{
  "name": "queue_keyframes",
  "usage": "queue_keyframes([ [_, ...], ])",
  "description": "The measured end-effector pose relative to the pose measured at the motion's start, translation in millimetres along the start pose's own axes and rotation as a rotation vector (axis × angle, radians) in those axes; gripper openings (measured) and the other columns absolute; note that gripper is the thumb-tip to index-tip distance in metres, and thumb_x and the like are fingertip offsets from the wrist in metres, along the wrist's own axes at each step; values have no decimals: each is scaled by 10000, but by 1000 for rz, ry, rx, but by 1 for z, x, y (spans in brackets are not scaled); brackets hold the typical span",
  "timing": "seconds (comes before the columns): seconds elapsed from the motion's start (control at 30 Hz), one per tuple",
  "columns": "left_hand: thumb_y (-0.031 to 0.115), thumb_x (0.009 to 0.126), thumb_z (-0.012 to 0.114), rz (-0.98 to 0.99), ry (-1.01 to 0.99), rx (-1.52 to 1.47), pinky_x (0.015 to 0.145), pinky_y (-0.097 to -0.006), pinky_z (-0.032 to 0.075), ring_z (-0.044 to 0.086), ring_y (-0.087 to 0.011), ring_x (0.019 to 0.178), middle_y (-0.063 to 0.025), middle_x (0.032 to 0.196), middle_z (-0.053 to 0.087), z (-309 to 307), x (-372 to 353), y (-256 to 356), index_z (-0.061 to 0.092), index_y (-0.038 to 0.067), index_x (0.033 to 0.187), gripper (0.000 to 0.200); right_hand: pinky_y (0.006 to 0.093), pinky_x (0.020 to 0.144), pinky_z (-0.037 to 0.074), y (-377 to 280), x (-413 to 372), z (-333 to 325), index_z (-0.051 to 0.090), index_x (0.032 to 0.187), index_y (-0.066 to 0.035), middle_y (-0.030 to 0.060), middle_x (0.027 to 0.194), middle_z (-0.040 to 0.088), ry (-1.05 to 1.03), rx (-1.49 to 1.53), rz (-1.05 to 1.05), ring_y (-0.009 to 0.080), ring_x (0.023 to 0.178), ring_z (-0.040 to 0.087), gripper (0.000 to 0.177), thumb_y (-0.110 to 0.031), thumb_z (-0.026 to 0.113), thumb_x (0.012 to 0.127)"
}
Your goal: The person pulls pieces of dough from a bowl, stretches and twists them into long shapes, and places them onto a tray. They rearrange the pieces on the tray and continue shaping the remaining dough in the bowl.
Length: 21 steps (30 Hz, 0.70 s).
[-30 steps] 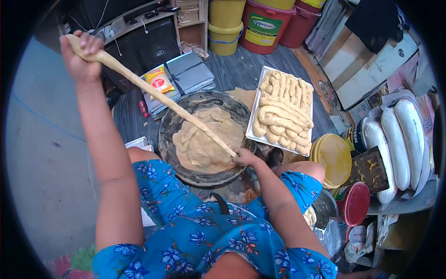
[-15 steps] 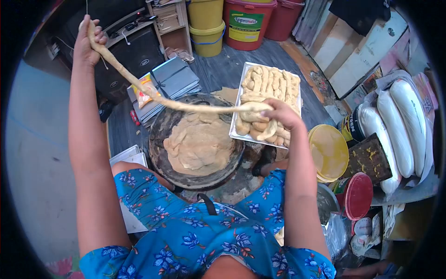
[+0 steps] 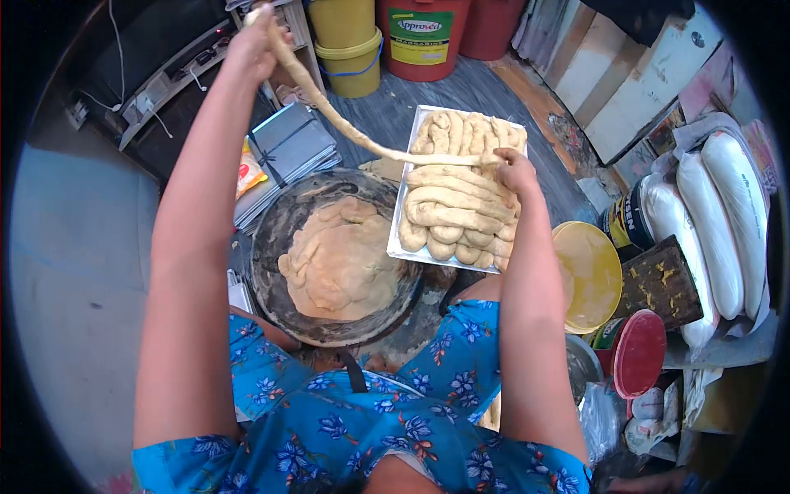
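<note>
A second ago the right hand was at the rim of the pan, just left of the tray, pinching the low end of the dough rope. Now it is over the middle of the tray, fingers closed on that end and pressing it among the coiled rolls already there. The left hand has swung nearer and sits up and to the left of the tray, fisted round the rope's other end. The rope hangs clear of the pan (only its right end meets the tray).

There is no desk; the tray lies on a dark plank floor. Buckets stand beyond it, with yellow lids and white sacks to its right.
</note>
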<state>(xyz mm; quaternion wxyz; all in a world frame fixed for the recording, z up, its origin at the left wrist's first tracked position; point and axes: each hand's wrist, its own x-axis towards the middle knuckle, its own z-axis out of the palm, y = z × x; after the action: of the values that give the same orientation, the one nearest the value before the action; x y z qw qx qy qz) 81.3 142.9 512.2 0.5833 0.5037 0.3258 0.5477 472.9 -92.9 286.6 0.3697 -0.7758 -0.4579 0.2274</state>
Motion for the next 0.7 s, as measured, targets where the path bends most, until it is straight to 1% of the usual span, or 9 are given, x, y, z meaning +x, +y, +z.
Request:
queue_keyframes([
  [0.07, 395, 886, 595, 1, -51, 37, 707, -382, 486, 566, -218, 746, -65, 785, 530, 26, 28, -31, 492, 87, 999, 344, 298, 849, 466, 22, 12, 6, 586, 1199, -77, 114, 1139, 613, -90, 77, 88, 196, 969, 596, 461, -38, 574, 740],
  [0.13, 398, 827, 560, 9, -48, 26, 498, -344, 439, 502, -185, 548, -75, 682, 559, 99, -12, -41, 569, 67, 821, 331, 302, 856, 466, 36, 20, 7, 571, 1216, -72, 112, 1175, 599, -93, 50, 132, 202, 987, 594, 480, -30, 567, 738],
  [0.2, 406, 823, 565, -121, -398, 90, 499, -329, 404, 488, -175, 583, -62, 692, 528, 127, 6, -72, 545, 112, 832, 295, 320, 889, 450, 42, 26, 1, 532, 1254, -58, 127, 1236, 557, -109, 106, 109, 204, 1063, 559, 514, -79, 626, 749],
  [0.27, 434, 822, 563, -19, -366, 83, 596, -332, 428, 501, -182, 666, -64, 706, 535, 185, -21, -84, 557, 155, 867, 282, 328, 907, 441, 5, 10, -11, 489, 1293, -51, 134, 1247, 537, -13, 224, 47, 213, 1095, 539, 559, -114, 654, 762],
  [0.33, 366, 861, 625, 5, -591, 90, 674, -356, 475, 550, -185, 732, -47, 793, 536, 228, -18, -117, 541, 89, 965, 308, 370, 921, 439, -32, 2, -19, 397, 1359, -67, 139, 1301, 494, 9, 543, -86, 250, 1074, 555, 685, -208, 700, 761],
  [0.43, 408, 842, 634, 28, -864, 333, 818, -359, 452, 557, -196, 879, -87, 933, 562, 277, -60, -124, 510, 51, 1093, 454, 387, 886, 471, -67, -4, -22, 389, 1339, -69, 134, 1216, 513, 26, 1112, -122, 275, 1048, 556, 582, -195, 646, 833],
  [0.53, 441, 811, 648, 83, -1029, 528, 953, -353, 405, 517, -246, 1105, -150, 1208, 530, 287, -74, -166, 475, 32, 1271, 639, 400, 824, 501, -36, 21, -15, 442, 1250, -75, 123, 1143, 522, 59, 1303, -71, 270, 926, 595, 457, -205, 623, 851],
  [0.57, 464, 797, 651, 246, -1021, 697, 1029, -362, 349, 433, -296, 1232, -186, 1332, 443, 281, -73, -180, 426, 50, 1341, 720, 382, 748, 522, -22, 23, -14, 474, 1153, -70, 111, 1091, 514, 91, 1240, -26, 266, 891, 606, 353, -208, 606, 856],
  [0.7, 474, 780, 658, 40, -735, 859, 1021, -387, 357, 428, -311, 1240, -226, 1337, 428, 209, -58, -256, 427, 32, 1334, 745, 380, 718, 499, 20, 22, -23, 487, 1135, -55, 86, 1100, 519, 151, 1173, 409, 229, 814, 581, 406, -286, 626, 831],
])
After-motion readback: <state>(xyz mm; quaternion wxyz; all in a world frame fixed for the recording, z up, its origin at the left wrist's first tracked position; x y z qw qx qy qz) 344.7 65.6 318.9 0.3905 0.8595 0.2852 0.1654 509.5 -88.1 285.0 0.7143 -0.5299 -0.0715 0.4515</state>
